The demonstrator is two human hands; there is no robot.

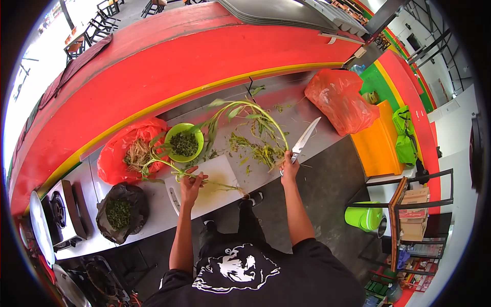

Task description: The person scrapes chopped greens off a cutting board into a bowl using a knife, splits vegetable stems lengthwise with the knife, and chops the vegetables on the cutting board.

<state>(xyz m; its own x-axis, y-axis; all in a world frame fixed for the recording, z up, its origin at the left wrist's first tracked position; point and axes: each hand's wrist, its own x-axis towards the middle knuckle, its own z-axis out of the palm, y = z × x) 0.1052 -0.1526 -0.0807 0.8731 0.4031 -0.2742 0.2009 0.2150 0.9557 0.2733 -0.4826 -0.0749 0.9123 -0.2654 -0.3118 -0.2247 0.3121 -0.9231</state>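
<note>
My left hand (190, 187) is closed around green stalks (176, 170) over the white cutting board (219, 166); thin pale roots reach right from it. In my right hand (290, 166) is a knife (307, 135), its blade pointing up and away. A long leafy stem (273, 120) arches left from that same hand. Leaf scraps (258, 151) lie on the metal counter between the hands. Beyond the board stands a lime green bowl (199, 148) of chopped greens. A red plastic bag (110, 163) beside it holds rooty plants (137, 155).
A black bag (137, 204) of chopped greens sits left of the board, near a gas stove (61, 212). Another red bag (342, 100) rests at the counter's right end. A red wall (215, 61) runs behind the counter. Right stand an orange box (376, 143) and a green bucket (363, 217).
</note>
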